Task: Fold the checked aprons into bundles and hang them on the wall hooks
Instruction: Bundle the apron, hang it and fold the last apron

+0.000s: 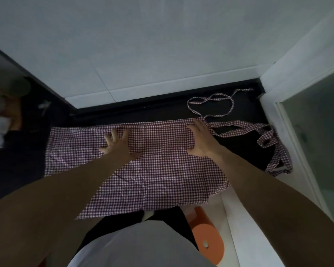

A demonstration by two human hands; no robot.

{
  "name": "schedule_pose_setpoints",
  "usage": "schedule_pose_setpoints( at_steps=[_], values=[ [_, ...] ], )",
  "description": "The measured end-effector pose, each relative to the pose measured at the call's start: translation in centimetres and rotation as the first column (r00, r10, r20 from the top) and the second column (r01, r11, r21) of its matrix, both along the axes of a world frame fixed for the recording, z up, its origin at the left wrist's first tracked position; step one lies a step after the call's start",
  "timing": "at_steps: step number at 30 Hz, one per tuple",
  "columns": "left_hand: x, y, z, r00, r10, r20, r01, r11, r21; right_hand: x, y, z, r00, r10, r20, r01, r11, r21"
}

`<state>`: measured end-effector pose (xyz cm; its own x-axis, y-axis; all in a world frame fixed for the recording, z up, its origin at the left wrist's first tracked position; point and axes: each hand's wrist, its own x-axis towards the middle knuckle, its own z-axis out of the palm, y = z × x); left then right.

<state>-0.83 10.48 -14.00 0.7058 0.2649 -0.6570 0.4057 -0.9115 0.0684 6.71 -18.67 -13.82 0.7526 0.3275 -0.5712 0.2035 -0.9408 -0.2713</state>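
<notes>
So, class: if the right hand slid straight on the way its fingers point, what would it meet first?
The right hand would probably meet the apron strings looped beyond the checked apron, then the tiled wall; depth is unclear.

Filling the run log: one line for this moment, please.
stage: flattening | red-and-white checked cloth apron on dark counter | left hand, right hand pressing

Orange stool (pixel 206 241) is being seen below dark counter (pixel 143 112); white tiled wall (pixel 143 54) is standing behind.
</notes>
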Motion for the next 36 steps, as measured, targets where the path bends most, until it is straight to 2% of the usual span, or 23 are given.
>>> schedule_pose_setpoints(
  at_steps=[3, 6, 8, 10, 12, 15, 17, 18, 20, 21, 22, 24, 26, 27, 30, 32, 34, 36],
  values=[
    [-0.4, 0.6, -0.1, 0.992, 0.064, -0.106, -0.068, 0.997, -0.036, 0.6, 0.6, 0.0, 1.000, -0.013, -0.021, 0.013, 1.000, -0.016],
    [-0.7, 0.7, -0.4, 0.990, 0.072, -0.119, -0.076, 0.997, -0.025, -0.8, 1.9, 0.8, 0.986, 0.073, 0.150, -0.071, 0.997, -0.022],
    [-0.6, 0.6, -0.4, 0.987, 0.087, -0.137, -0.088, 0.996, -0.002, -3.2, 2.7, 1.6, 0.963, 0.098, 0.252, -0.131, 0.984, 0.118],
    [-0.4, 0.5, -0.3, 0.985, 0.081, -0.152, -0.073, 0.996, 0.053, -6.1, 3.0, 1.8, 0.959, 0.173, 0.223, -0.220, 0.954, 0.205],
    [-0.3, 0.1, 0.0, 0.993, 0.020, -0.114, -0.003, 0.990, 0.143, -9.1, 2.6, 1.1, 0.944, 0.302, 0.135, -0.320, 0.937, 0.137],
    [-1.0, -1.9, 1.0, 0.977, -0.189, 0.098, 0.164, 0.962, 0.218, -11.9, 1.4, -0.6, 0.910, 0.403, 0.101, -0.404, 0.915, -0.012],
    [-1.9, -3.3, 1.0, 0.939, -0.233, 0.254, 0.228, 0.972, 0.050, -12.6, 1.5, -1.3, 0.892, 0.443, 0.088, -0.440, 0.896, -0.059],
    [-2.5, -4.0, 0.8, 0.932, -0.244, 0.266, 0.269, 0.961, -0.063, -12.8, 1.7, -1.6, 0.885, 0.459, 0.072, -0.453, 0.887, -0.085],
    [-4.1, -5.4, 0.3, 0.913, -0.360, 0.190, 0.397, 0.892, -0.218, -13.3, 1.8, -2.0, 0.876, 0.478, 0.071, -0.465, 0.874, -0.142],
    [-4.8, -5.9, -0.1, 0.888, -0.443, 0.120, 0.459, 0.856, -0.240, -13.7, 1.7, -2.2, 0.874, 0.475, 0.101, -0.457, 0.875, -0.160],
    [-5.3, -6.3, -0.5, 0.854, -0.517, 0.051, 0.514, 0.825, -0.236, -14.4, 1.6, -2.4, 0.874, 0.463, 0.146, -0.443, 0.884, -0.148],
    [-6.0, -6.6, -1.3, 0.789, -0.610, -0.068, 0.586, 0.782, -0.211, -16.4, 1.2, -2.8, 0.857, 0.420, 0.299, -0.435, 0.900, -0.016],
    [-6.0, -6.5, -1.5, 0.771, -0.625, -0.121, 0.594, 0.775, -0.214, -18.4, 0.6, -3.6, 0.796, 0.323, 0.512, -0.427, 0.899, 0.097],
    [-6.1, -6.5, -1.2, 0.766, -0.628, -0.137, 0.593, 0.773, -0.226, -19.1, 0.2, -3.8, 0.783, 0.243, 0.572, -0.372, 0.920, 0.119],
    [-6.5, -6.2, -0.7, 0.749, -0.640, -0.173, 0.599, 0.765, -0.235, -19.5, -1.0, -4.0, 0.835, 0.073, 0.546, -0.140, 0.987, 0.083],
    [-7.0, -6.2, -0.3, 0.731, -0.654, -0.197, 0.617, 0.756, -0.218, -19.1, -1.5, -3.6, 0.880, 0.044, 0.473, -0.088, 0.994, 0.072],
    [-7.8, -6.2, -0.1, 0.710, -0.678, -0.191, 0.654, 0.735, -0.177, -18.5, -1.6, -2.5, 0.917, -0.001, 0.399, -0.044, 0.993, 0.105],
    [-8.7, -6.4, 0.2, 0.705, -0.700, -0.118, 0.691, 0.714, -0.111, -17.4, -1.7, -1.6, 0.957, -0.125, 0.261, 0.075, 0.979, 0.192]
  ],
)
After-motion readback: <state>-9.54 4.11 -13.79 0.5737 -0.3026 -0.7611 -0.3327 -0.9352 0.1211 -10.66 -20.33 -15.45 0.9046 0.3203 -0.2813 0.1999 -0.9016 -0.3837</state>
